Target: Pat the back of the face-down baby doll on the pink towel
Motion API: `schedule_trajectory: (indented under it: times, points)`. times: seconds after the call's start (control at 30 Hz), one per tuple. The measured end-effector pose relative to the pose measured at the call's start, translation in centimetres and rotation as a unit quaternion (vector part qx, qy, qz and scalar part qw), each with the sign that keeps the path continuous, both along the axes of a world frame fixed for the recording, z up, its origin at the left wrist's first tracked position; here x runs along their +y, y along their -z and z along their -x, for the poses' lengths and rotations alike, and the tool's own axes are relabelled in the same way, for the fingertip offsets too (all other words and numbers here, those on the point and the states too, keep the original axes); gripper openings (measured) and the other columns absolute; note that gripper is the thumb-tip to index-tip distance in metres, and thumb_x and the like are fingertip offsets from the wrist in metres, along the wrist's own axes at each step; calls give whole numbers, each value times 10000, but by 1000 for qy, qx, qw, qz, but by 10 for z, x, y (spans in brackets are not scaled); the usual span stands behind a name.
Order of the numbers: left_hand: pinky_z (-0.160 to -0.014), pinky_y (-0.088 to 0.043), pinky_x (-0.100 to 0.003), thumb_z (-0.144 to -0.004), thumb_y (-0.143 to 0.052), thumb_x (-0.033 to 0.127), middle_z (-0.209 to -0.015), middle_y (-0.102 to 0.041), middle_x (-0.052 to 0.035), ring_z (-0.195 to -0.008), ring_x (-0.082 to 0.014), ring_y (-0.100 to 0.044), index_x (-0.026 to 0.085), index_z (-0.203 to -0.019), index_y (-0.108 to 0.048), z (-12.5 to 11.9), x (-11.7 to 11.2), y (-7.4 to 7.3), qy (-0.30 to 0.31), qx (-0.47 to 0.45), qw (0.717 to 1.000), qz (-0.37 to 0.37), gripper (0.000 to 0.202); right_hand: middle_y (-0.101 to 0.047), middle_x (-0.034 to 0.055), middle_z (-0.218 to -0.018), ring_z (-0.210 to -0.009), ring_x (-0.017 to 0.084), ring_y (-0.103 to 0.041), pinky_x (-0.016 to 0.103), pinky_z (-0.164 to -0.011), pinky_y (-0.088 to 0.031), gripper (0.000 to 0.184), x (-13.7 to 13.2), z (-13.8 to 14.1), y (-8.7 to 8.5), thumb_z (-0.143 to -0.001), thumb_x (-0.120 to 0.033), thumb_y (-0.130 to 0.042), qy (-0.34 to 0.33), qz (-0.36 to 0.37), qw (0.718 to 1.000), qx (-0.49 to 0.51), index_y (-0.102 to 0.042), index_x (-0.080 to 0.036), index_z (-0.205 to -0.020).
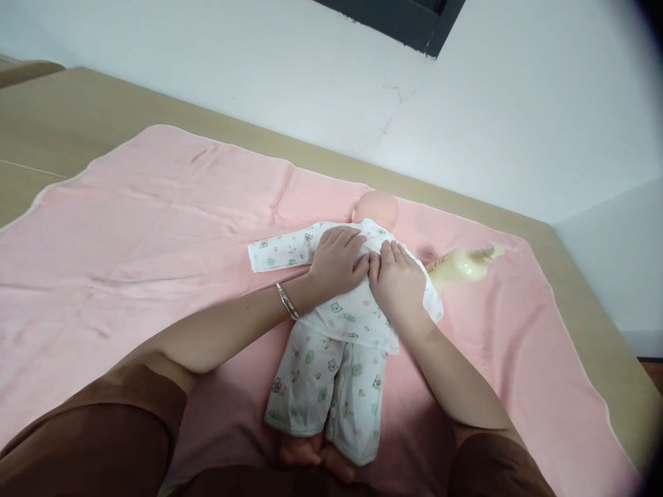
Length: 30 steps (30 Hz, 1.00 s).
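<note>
A baby doll lies on its back, its bald head pointing toward the wall. It wears a white patterned shirt and matching trousers; its bare feet stick out at the bottom. My left hand rests palm down on the shirt's chest, a silver bracelet at the wrist. Beside it, my right hand lies over the other side of the chest. Both thumbs nearly meet at the middle, set apart from the fingers. Whether any cloth is pinched under the fingertips is hidden.
Under the doll spreads a pink blanket on a wooden table. A glossy pale yellow object with a striped part lies right of the doll. Behind the table rises a white wall with a dark frame.
</note>
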<state>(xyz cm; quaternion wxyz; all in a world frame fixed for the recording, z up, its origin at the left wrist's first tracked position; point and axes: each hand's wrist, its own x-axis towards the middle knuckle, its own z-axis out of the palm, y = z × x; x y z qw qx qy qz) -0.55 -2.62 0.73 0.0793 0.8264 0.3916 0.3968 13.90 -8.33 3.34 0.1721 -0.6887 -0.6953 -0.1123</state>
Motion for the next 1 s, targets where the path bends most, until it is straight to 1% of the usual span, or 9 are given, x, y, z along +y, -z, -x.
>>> schedule_trajectory:
  times: [0.1, 0.17, 0.23, 0.3, 0.43, 0.57, 0.73, 0.87, 1.0]
  points:
    - [-1169, -373, -483, -875, -549, 312, -1361, -607, -131, -1328, -297, -508, 162, -1258, -591, -2, 2, 2, -12, -16, 999, 50, 414, -640, 241, -1351, -1302, 363, -583, 505, -1070, -464, 536, 1, 0, 2, -1030, -375, -307, 6, 4, 1000, 0, -583, -45, -1349]
    - [-1219, -302, -506, -875, -555, 325, -1470, -533, -143, -1431, -312, -414, 137, -1358, -527, -3, 6, 3, -10, -15, 996, 83, 518, -584, 241, -1423, -1373, 363, -517, 523, -1132, -409, 553, 7, -5, 3, -1021, -374, -323, -10, 21, 1000, 18, -539, -28, -1394]
    - [-1238, -258, -528, -882, -544, 332, -1517, -493, -140, -1477, -316, -355, 134, -1397, -498, -4, 10, 4, -1, -9, 995, 99, 554, -506, 237, -1500, -1436, 356, -440, 547, -1188, -335, 582, 15, -12, 4, -1009, -373, -342, -35, 44, 998, 41, -472, -17, -1450]
    - [-1233, -267, -528, -874, -542, 319, -1496, -519, -135, -1461, -308, -383, 143, -1377, -520, -4, 11, 5, 2, -8, 996, 90, 533, -462, 230, -1538, -1466, 347, -397, 571, -1206, -295, 594, 20, -17, 3, -1002, -369, -351, -56, 61, 995, 59, -428, -29, -1483]
    - [-1172, -370, -483, -861, -549, 286, -1345, -627, -139, -1306, -286, -536, 139, -1263, -599, -3, 9, 4, 5, -19, 999, 32, 431, -473, 219, -1533, -1467, 337, -401, 583, -1196, -305, 564, 19, -17, 1, -1010, -345, -326, -65, 63, 994, 57, -440, -53, -1479]
    - [-1115, -423, -473, -866, -566, 294, -1256, -659, -125, -1238, -282, -567, 174, -1169, -632, -2, 4, 3, -10, -24, 1000, 8, 333, -613, 215, -1400, -1356, 322, -546, 502, -1164, -384, 512, 11, -9, 1, -1024, -338, -332, -49, 11, 999, 15, -575, -46, -1368]
    - [-1118, -423, -462, -870, -570, 303, -1258, -649, -105, -1238, -269, -558, 201, -1144, -625, -1, 2, 0, -19, -36, 998, 42, 297, -721, 159, -1251, -1209, 303, -662, 447, -1034, -502, 475, 4, -5, 3, -1031, -397, -348, -16, -35, 999, 6, -698, -134, -1216]
    - [-1162, -382, -469, -880, -558, 313, -1337, -619, -111, -1301, -277, -525, 185, -1209, -608, -2, 4, 1, -14, -37, 997, 59, 356, -692, 154, -1309, -1261, 295, -632, 439, -1055, -492, 466, 4, -6, 4, -1025, -402, -366, -9, -34, 999, 24, -688, -146, -1243]
    - [-1209, -317, -492, -878, -548, 301, -1430, -569, -133, -1388, -298, -460, 152, -1305, -573, -4, 7, 4, -10, -22, 997, 67, 453, -582, 190, -1445, -1393, 303, -512, 472, -1162, -398, 516, 9, -9, 5, -1012, -355, -354, -32, -6, 998, 48, -571, -74, -1385]
